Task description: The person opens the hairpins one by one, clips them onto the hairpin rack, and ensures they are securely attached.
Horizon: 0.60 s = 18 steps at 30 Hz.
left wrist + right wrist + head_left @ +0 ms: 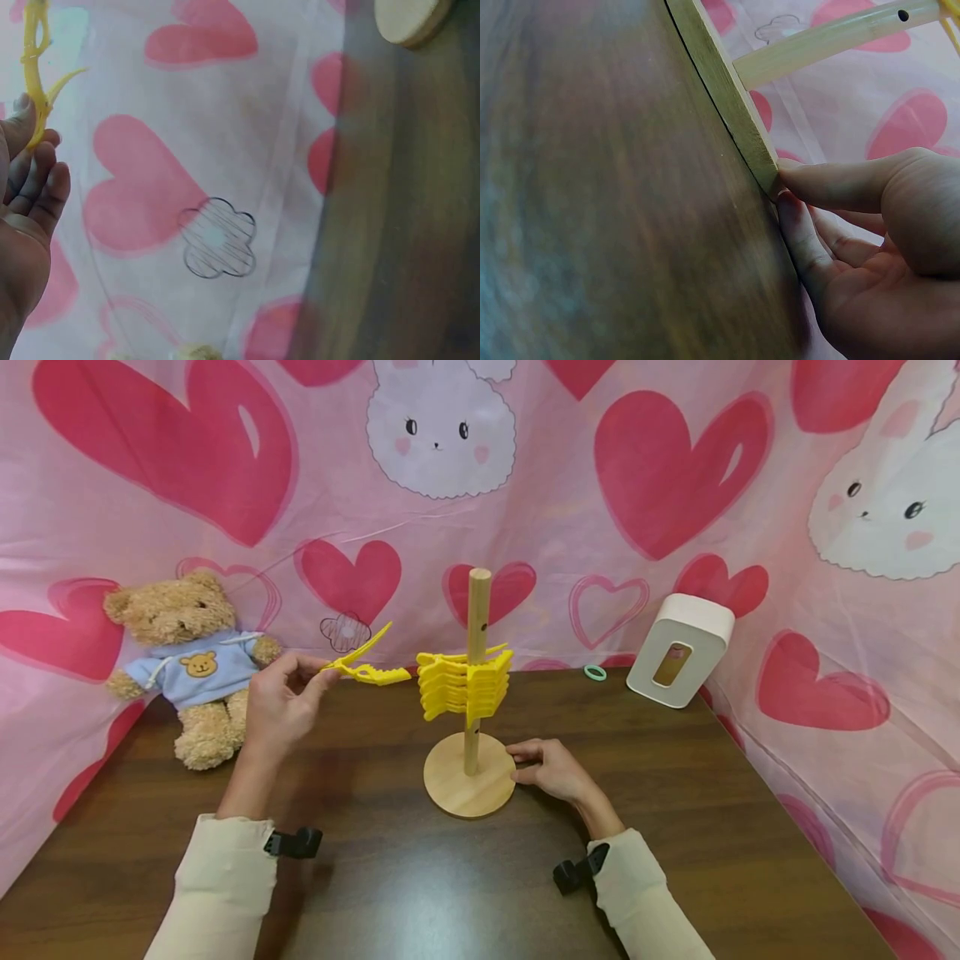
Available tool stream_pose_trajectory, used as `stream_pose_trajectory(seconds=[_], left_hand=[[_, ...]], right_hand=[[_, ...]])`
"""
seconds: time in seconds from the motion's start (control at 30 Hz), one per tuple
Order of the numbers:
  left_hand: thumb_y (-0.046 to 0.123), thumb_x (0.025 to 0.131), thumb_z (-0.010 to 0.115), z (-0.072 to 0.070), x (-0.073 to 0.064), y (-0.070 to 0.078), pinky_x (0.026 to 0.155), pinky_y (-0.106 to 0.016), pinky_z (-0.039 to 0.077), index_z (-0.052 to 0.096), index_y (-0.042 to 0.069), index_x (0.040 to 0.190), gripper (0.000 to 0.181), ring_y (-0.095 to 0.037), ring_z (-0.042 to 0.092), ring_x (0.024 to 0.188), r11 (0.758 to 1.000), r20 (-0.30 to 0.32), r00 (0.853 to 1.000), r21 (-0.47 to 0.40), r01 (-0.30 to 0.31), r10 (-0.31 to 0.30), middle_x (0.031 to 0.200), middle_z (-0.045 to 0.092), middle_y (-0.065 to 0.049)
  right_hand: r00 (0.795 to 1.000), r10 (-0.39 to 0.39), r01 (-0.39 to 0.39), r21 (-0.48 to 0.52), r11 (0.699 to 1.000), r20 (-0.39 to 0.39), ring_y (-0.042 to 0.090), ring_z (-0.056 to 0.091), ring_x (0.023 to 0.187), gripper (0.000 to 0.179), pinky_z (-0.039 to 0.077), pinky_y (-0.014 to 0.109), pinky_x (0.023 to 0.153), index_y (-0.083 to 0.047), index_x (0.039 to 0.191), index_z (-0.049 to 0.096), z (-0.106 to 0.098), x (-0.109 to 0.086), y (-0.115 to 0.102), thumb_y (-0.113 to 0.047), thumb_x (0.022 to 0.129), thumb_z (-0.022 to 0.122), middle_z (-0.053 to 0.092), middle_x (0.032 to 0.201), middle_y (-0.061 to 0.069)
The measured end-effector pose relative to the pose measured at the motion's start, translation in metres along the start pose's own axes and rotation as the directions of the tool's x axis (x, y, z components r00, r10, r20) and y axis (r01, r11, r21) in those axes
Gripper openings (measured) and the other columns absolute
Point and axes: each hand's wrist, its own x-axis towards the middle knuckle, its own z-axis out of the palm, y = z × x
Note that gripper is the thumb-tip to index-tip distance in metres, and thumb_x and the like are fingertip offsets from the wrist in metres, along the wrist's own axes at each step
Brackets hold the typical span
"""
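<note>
My left hand (283, 703) pinches one end of a yellow alligator hair clip (369, 673) between thumb and fingers. The clip's two arms spread apart, pointing right toward the wooden stand. In the left wrist view, the same clip (31, 71) rises above the thumb. Several matching yellow hair clips (447, 687) hang stacked around the stand's upright post (477, 610). Low on the right, my right hand (553, 770) grips the edge of the round wooden base (450, 785). Thumb and finger meet at that base rim (754, 146) in the right wrist view.
A teddy bear (198, 664) in a blue hoodie leans at the back left of the brown table (420, 885). Toward the back right are a small green ring (595, 672) and a white box (686, 631) with an oval window. Pink heart-patterned cloth (540, 527) hangs behind.
</note>
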Motion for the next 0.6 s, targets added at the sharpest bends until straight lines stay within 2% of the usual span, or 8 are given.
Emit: stream_pose_trajectory(seconds=[0.27,0.47,0.6], left_hand=[[-0.016,0.078,0.078,-0.001,0.008,0.017,0.059,-0.013,0.040,0.069,-0.009,0.091,0.017,-0.002,0.049,0.063,0.998,0.003,0.999,-0.042,-0.052,0.052,0.079,0.067,-0.016],[-0.015,0.079,0.077,0.004,0.010,0.027,0.059,-0.018,0.037,0.068,-0.008,0.091,0.017,-0.006,0.046,0.065,0.994,0.039,0.994,-0.041,-0.105,0.107,0.074,0.061,-0.012],[-0.013,0.078,0.079,0.007,0.010,0.031,0.058,-0.021,0.035,0.070,-0.005,0.092,0.018,-0.008,0.043,0.066,0.992,0.040,0.992,-0.051,-0.120,0.122,0.071,0.057,-0.009]], right_hand=[[1.000,0.004,-0.004,0.002,1.000,0.001,0.033,0.061,0.111,0.040,0.051,0.047,0.094,0.007,0.127,0.066,-0.001,0.000,0.000,0.000,0.089,0.073,0.066,0.123,0.021],[1.000,0.003,-0.003,-0.007,1.000,0.001,0.032,0.061,0.110,0.040,0.051,0.046,0.094,0.007,0.126,0.067,-0.001,0.000,0.001,0.000,0.088,0.073,0.066,0.122,0.020],[1.000,0.003,-0.003,-0.006,1.000,0.002,0.032,0.061,0.110,0.039,0.051,0.046,0.095,0.007,0.126,0.067,0.000,0.000,0.000,0.001,0.088,0.073,0.066,0.122,0.020]])
